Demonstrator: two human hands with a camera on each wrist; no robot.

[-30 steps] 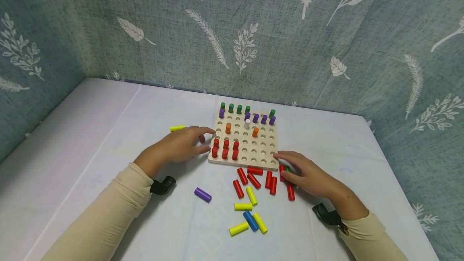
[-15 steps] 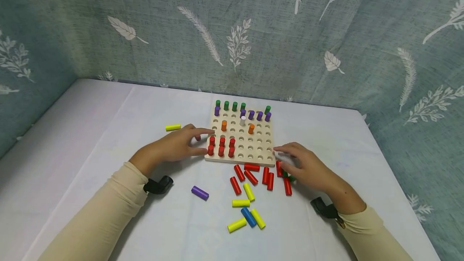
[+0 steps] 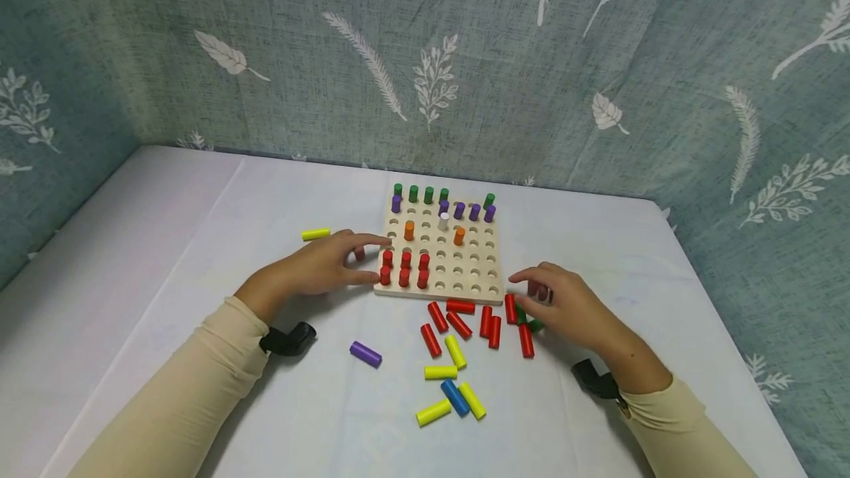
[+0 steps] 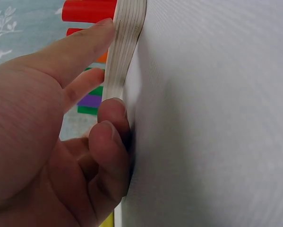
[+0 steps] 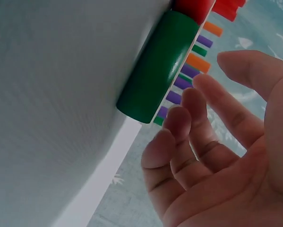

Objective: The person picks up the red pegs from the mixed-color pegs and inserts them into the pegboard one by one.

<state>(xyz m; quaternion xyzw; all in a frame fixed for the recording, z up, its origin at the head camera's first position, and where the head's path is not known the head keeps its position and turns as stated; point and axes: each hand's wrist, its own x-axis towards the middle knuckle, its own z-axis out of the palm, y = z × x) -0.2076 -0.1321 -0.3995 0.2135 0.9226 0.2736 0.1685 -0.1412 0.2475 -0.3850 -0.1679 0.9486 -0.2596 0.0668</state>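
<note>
A pale wooden pegboard lies flat on the cloth, with red pegs standing in its near left holes. At the board's left edge is my left hand, its thumb touching the board's side in the left wrist view while other fingers bend loosely. To the right of the board hovers my right hand, fingers loosely bent and nothing between them. Beneath it lies a loose green peg, with a red peg beyond it in the right wrist view.
Two orange pegs, a white peg, and several purple and green pegs stand in the board. Loose red, yellow and blue pegs lie in front. A purple peg and a yellow peg lie leftward. Patterned fabric hangs behind.
My right hand has drawn slightly away from the board's right edge, and its fingertips are now apart from it. My left hand stays at the left edge. The head view has shifted slightly.
</note>
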